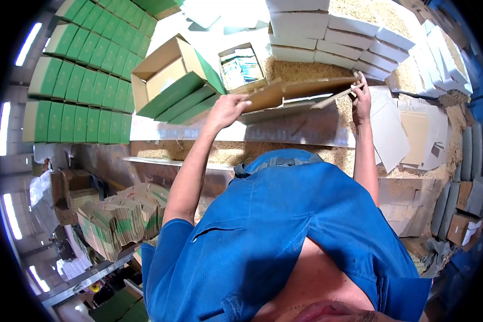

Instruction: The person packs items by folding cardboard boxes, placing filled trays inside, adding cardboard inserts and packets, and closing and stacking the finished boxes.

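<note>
A long, partly flattened cardboard box (306, 88), brown inside and pale outside, is stretched between my two hands above the workbench. My left hand (228, 110) is closed at its left end, fingertips on the cardboard edge. At the other end, my right hand (361, 99) grips the box's edge and a narrow flap, with fingers bent over the top. The box stands tilted, with a gap between its walls. Just beyond my left hand are an open green-and-brown carton (169, 80) and a small open box (241, 67) holding blue-and-white packets.
Green cartons (80, 75) are stacked high at the left, and white boxes (338, 37) at the back. Flat cardboard sheets (413, 129) lie at the right. Folded cartons (123, 214) stand at lower left. Brown granular material (300, 70) is spread over the bench.
</note>
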Tool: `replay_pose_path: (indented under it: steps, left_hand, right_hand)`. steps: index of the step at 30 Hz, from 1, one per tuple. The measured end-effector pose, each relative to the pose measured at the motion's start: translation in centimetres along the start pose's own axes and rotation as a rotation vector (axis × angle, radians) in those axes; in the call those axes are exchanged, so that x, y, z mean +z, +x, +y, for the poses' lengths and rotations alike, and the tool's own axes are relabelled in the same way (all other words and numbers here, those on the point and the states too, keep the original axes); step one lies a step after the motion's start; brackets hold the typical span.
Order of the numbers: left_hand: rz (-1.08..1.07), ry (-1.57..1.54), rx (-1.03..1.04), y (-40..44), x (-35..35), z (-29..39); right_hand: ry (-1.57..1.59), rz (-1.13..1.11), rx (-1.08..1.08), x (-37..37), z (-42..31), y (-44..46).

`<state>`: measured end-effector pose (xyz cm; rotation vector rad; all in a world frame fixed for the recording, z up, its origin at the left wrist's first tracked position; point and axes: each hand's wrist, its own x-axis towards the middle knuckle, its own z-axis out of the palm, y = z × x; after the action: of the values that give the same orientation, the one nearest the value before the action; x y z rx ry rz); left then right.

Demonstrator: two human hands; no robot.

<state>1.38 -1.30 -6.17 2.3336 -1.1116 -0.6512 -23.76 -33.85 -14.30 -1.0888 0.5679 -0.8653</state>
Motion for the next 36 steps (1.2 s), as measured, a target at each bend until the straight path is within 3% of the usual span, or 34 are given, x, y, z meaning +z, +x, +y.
replay_pose_path:
  steps: [2,6,8,12,14,15,16,18,19,20,22,24,28,29,30,32,33,34,36]
  left_hand:
    - [0.003,-0.178,0.003,0.1,-0.7,0.0]
    - [-0.021,-0.052,0.023,0.0,-0.8,2.3]
    - [0.040,0.123,0.024,0.8,1.0,2.1]
    - [-0.076,0.264,-0.078,1.9,3.4,4.2]
    - [-0.073,0.284,0.002,1.8,5.2,5.0]
    - [0.061,0.416,0.248,1.9,7.8,3.6]
    - [-0.018,0.492,0.256,2.0,8.9,4.1]
    - [-0.247,0.434,0.311,3.0,9.1,3.8]
    - [-0.251,0.434,0.317,2.7,8.3,4.5]
    - [-0.355,0.302,0.309,2.1,7.0,4.9]
    - [-0.469,0.171,0.300,0.3,4.5,5.6]
    - [-0.548,0.045,0.279,-0.9,2.8,5.7]
    - [-0.391,0.158,0.271,-0.4,4.0,4.1]
    - [-0.307,0.040,0.234,0.6,4.7,3.4]
    - [-0.173,0.120,0.095,1.1,4.3,4.3]
    - [-0.013,0.090,0.020,2.5,6.6,2.3]
    - [0.136,0.103,0.119,2.5,7.9,1.7]
    - [0.285,0.095,0.230,2.0,8.6,1.8]
    - [0.451,0.187,0.224,1.2,9.2,1.9]
  right_hand:
    - [-0.080,-0.080,-0.002,1.2,-2.5,-0.8]
    - [-0.444,-0.303,-0.135,4.5,-4.4,-1.8]
    - [-0.499,-0.238,-0.090,5.4,-2.2,-2.0]
    - [-0.318,-0.061,-0.068,6.1,1.8,-2.3]
    - [-0.332,0.010,-0.087,7.4,2.8,-2.5]
    - [-0.247,0.033,-0.101,7.4,4.3,-1.9]
    - [-0.328,0.072,-0.168,8.6,3.8,-2.2]
    - [-0.816,0.382,-0.251,8.3,9.3,-1.6]
    - [-0.755,0.149,-0.080,8.3,6.8,-2.4]
    - [-0.684,0.066,-0.034,7.7,6.9,-1.9]
    - [-0.899,0.015,0.085,6.2,7.9,-1.9]
    - [-0.804,-0.030,0.096,5.0,9.0,-1.1]
    - [-0.689,-0.101,0.079,4.5,9.8,-0.6]
    - [-0.641,-0.120,0.106,4.1,10.1,-0.6]
    - [-0.696,-0.121,0.119,3.4,11.0,0.1]
    - [-0.776,-0.212,0.151,3.1,9.8,1.1]
    - [-0.805,-0.261,0.212,3.4,8.0,1.4]
    - [-0.839,-0.312,0.131,3.7,6.4,1.9]
    - [-0.950,-0.181,-0.292,5.1,3.8,2.9]
